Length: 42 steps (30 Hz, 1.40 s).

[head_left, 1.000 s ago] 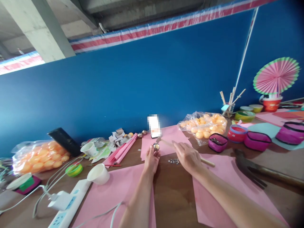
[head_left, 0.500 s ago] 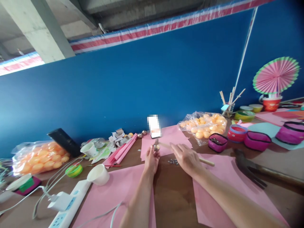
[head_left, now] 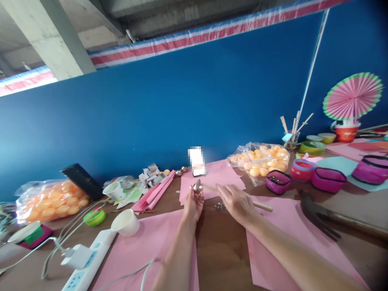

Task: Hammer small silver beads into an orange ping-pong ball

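- While pinched tight between fingertips of left hand (head_left: pixel 192 204), small silver bell (head_left: pixel 198 186) raised just above far pink sheet (head_left: pixel 221 173) on brown table (head_left: pixel 222 250).
- Right hand (head_left: pixel 238 202) closed round wooden stick (head_left: pixel 263 206); stick tip at bell, touching or not cannot tell.
- Metal bits (head_left: pixel 218 206) heaped just beside right hand.
- Rightward: bag of orange balls (head_left: pixel 260 159), magenta pouch (head_left: pixel 278 182), hammer (head_left: pixel 315 214).
- Leftward: paper cup (head_left: pixel 125 222), power strip (head_left: pixel 87 262).

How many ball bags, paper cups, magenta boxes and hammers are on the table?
Ball bags: 2
Paper cups: 2
Magenta boxes: 3
Hammers: 1
Total: 8
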Tool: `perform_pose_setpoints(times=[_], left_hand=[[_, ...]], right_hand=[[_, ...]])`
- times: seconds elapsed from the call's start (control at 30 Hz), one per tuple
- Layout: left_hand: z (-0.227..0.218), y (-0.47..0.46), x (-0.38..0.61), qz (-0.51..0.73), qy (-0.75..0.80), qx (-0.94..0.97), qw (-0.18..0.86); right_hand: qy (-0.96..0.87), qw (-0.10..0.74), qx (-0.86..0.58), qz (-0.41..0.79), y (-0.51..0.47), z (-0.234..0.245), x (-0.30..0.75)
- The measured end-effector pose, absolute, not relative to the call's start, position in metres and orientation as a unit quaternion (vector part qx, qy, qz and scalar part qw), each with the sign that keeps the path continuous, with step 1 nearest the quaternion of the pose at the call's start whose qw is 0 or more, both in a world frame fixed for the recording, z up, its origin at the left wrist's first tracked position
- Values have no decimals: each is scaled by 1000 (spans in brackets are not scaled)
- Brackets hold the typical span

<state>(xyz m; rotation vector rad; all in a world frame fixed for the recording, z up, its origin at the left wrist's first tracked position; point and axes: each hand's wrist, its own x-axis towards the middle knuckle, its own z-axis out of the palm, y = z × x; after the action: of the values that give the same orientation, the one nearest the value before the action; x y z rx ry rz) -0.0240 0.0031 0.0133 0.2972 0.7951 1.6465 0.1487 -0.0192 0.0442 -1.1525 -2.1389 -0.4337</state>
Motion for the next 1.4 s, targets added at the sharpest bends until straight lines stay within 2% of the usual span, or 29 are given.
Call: perform_pose_setpoints(times=[0.23,0.87,1.4], left_hand=[[14,4,-26,712,320,78,620],[14,0,-26,681,324,144,641],[14,-3,-21,693,345,238,587]], right_hand=[[-824,317,-441,-164,-17,42,148],[-802,300,-495,-146,-14,44,152],[-805,316,-482,-144,-18,47,152]])
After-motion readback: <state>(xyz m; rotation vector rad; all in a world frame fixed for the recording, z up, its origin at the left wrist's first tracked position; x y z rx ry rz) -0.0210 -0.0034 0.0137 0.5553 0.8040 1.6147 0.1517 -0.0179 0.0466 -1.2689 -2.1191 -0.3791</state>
